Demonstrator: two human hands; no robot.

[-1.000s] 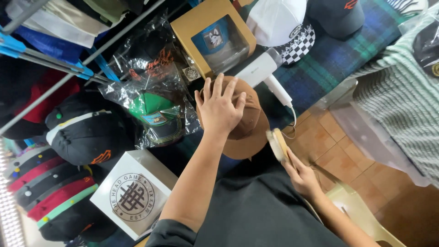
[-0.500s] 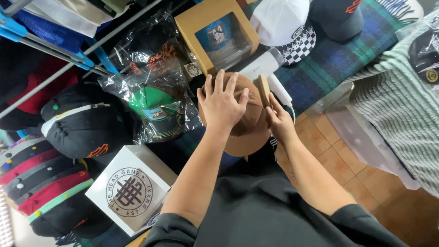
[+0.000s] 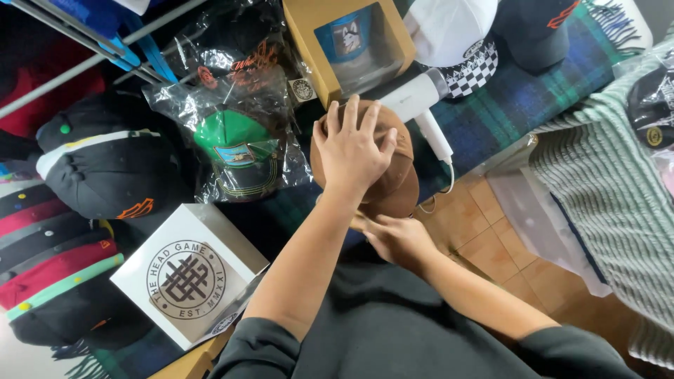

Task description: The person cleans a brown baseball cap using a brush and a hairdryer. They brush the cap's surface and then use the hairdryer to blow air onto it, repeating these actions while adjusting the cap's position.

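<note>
Left hand [image 3: 354,144] is seen spread flat, fingers fanned wide, palm pressed on the crown of a brown cap [image 3: 393,179] at frame centre. Right hand [image 3: 397,238] is tucked just below, at the cap's lower edge, fingers curled under the rim; whether anything is pinched there can't be told, the grip being hidden by the cap & wrist.

The cap is judged light & soft: suede-like fabric, crown likely to dent under pressure, brim stiffer. Best taken by the brim or cupped round the crown w/ an open palm, not squeezed. Not slippery, not fragile.

Packaging is spread round it. Lower left: a white square box [image 3: 186,274] w/ a round dark emblem on its lid. Top centre: a tan cardboard box [image 3: 309,42] w/ a clear window, a blue item w/ a small picture shown inside. Left of centre: a green cap [image 3: 235,151] sealed in a crinkled clear plastic bag, a small rectangular patch on its front; a second bagged dark cap [image 3: 225,52] w/ orange lettering sits above it. A small round tag [image 3: 302,89] lies btwn bag & tan box. A white handheld appliance [image 3: 421,105] is laid just right of the brown cap, on a plaid blanket [image 3: 533,98].
</note>
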